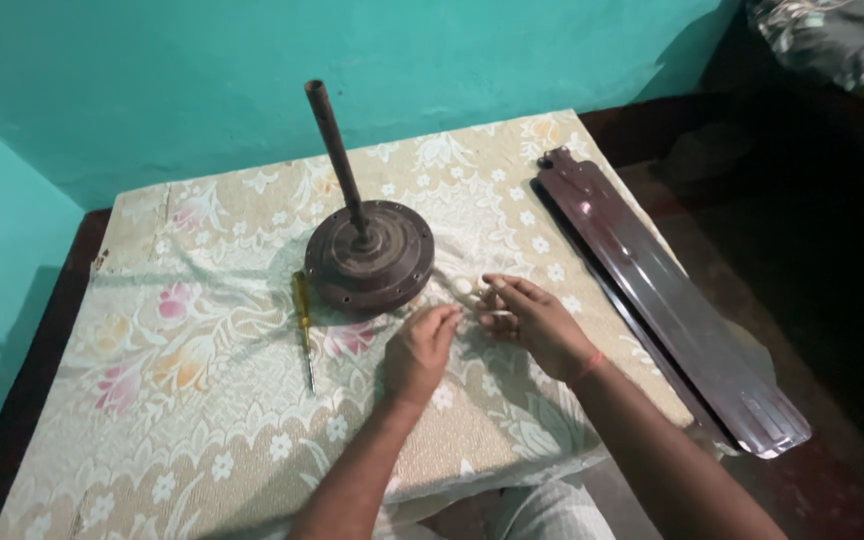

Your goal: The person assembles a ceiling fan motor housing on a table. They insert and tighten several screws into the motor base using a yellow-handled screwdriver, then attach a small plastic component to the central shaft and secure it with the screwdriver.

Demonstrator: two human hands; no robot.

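Head view looks down on a desk (202, 420) draped in a cream cloth with pink and yellow flowers, both hands resting near its front middle. Right of the right hand (537, 322), long dark brown fan blades (667, 305) lie stacked along the desk's edge, their far tips hanging past the corner. Just beyond the left hand (420, 350) sits a round, rusty brown fan motor (369, 255) with a rod (336, 155) rising from its hub, tilted toward the wall. Left of that hand, touching the motor's rim, lies a screwdriver (303, 325) with a yellow handle, its shaft pointing toward the person. The left hand is loosely curled, fingertips on the cloth, holding nothing that can be made out. The right hand is half open, fingers (512, 295) spread beside some small pale pieces (480, 300) between the hands and the motor; whether it grips one is unclear. No packages or labels are readable.
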